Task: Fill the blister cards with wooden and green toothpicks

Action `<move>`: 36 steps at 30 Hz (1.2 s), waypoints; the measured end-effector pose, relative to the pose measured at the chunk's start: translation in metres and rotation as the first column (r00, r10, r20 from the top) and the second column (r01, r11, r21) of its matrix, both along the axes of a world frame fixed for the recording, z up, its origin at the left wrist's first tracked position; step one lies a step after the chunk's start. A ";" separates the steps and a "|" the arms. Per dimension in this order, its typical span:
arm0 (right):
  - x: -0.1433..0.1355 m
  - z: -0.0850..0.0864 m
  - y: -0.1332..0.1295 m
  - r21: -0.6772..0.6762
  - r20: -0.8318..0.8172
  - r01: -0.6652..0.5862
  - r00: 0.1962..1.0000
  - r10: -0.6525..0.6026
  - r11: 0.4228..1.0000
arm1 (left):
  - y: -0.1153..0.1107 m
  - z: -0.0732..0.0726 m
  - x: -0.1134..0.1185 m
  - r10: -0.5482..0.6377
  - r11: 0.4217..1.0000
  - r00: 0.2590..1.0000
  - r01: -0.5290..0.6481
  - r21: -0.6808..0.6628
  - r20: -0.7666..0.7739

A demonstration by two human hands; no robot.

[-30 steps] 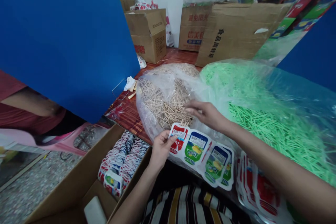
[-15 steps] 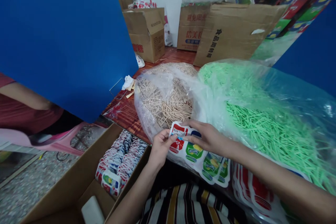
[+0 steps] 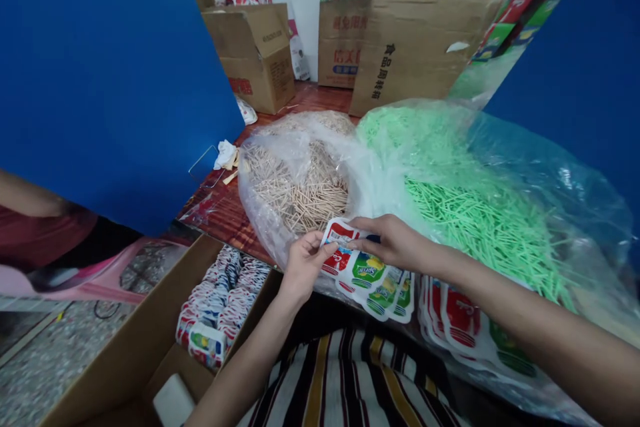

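My left hand (image 3: 303, 270) pinches the left edge of a flat, can-shaped printed packet (image 3: 336, 235) with a red cola design. My right hand (image 3: 393, 240) has thumb and fingers closed on the upper right of the same packet group, where a green Sprite design (image 3: 369, 269) shows. What lies under the right fingers is partly hidden. Just below, more green Sprite packets (image 3: 383, 297) overlap at the table edge. A fanned stack of red cola packets (image 3: 463, 320) lies under my right forearm. Behind my hands is a clear bag of thin beige sticks (image 3: 310, 197).
A clear bag of green sticks (image 3: 480, 227) spreads on the right. An open carton (image 3: 115, 347) at lower left holds rows of packets (image 3: 223, 300) and a white block (image 3: 173, 400). Cardboard boxes (image 3: 420, 47) stand behind. A blue panel (image 3: 110, 47) and another person's arm (image 3: 30, 197) are left.
The view has shifted, so the background sits further left and slightly higher. Both hands keep their grip on the packets, with only slight movement.
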State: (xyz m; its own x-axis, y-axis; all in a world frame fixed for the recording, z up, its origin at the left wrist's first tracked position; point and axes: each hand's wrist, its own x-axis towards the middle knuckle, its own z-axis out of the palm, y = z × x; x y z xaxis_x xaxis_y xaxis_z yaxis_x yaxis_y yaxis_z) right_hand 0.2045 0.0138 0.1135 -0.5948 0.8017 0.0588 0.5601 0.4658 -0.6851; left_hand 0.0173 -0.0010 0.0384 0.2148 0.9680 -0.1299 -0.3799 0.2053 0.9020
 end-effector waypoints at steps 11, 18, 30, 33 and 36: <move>0.021 -0.006 -0.010 -0.216 -0.253 0.143 0.947 -0.197 0.966 | -0.006 0.006 0.015 -0.188 0.982 0.973 0.182 -0.058 -0.135; 0.028 -0.007 -0.007 -0.200 -0.153 0.178 0.966 -0.210 0.963 | -0.002 0.002 0.027 -0.150 0.988 0.984 0.144 -0.061 -0.098; 0.035 -0.013 -0.012 -0.132 -0.115 0.178 0.974 -0.194 0.975 | 0.000 -0.001 0.025 -0.197 0.980 0.950 0.195 -0.036 -0.243; 0.037 -0.011 -0.014 -0.106 -0.105 0.178 0.976 -0.190 0.978 | -0.001 0.004 0.028 -0.243 0.970 0.941 0.241 -0.038 -0.234; 0.041 -0.011 -0.016 -0.062 -0.077 0.167 0.982 -0.172 0.984 | -0.002 0.007 0.035 -0.250 0.968 0.928 0.250 -0.035 -0.277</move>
State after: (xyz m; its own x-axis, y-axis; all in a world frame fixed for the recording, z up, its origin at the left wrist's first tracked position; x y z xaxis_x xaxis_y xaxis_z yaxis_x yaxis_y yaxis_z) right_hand 0.2450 -0.0017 0.1026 -0.4452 0.8938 0.0541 0.5689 0.3290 -0.7537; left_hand 0.0526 -0.0027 0.0459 0.4055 0.8877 -0.2181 -0.0516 0.2604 0.9641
